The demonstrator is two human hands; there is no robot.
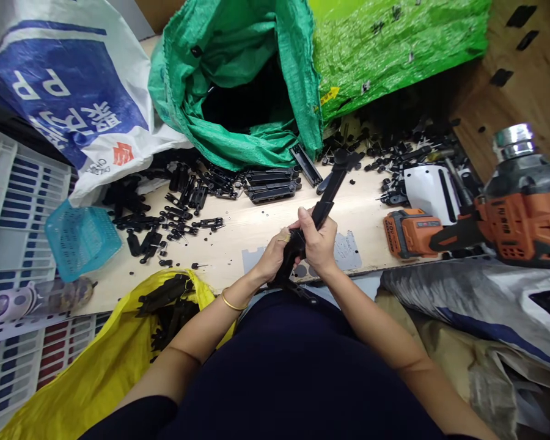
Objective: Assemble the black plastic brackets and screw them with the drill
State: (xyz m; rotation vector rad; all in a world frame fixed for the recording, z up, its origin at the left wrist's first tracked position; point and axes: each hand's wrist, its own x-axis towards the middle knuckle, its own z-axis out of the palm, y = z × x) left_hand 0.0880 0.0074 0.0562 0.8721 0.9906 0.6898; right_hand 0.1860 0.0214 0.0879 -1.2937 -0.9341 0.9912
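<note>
Both of my hands grip one long black tripod-like stand [323, 211] in front of my body. Its upper shaft slants up and away to the right, ending in a jointed head over the bench. My left hand [271, 261] is closed around the lower part. Just to the right, my right hand [319, 243] wraps the middle, thumb along the shaft. A thin leg-like piece [302, 293] sticks out below, against my dark shirt. Part of the stand is hidden by my fingers. Beyond it, several black bars [272, 185] lie stacked on the bench.
Loose black parts [183, 214] cover the bench's left side. A green sack [238, 140] stands at the back, and a yellow bag [119, 348] of black parts is at lower left. A blue basket [82, 238] sits left; an orange cordless power tool [522, 220] lies right.
</note>
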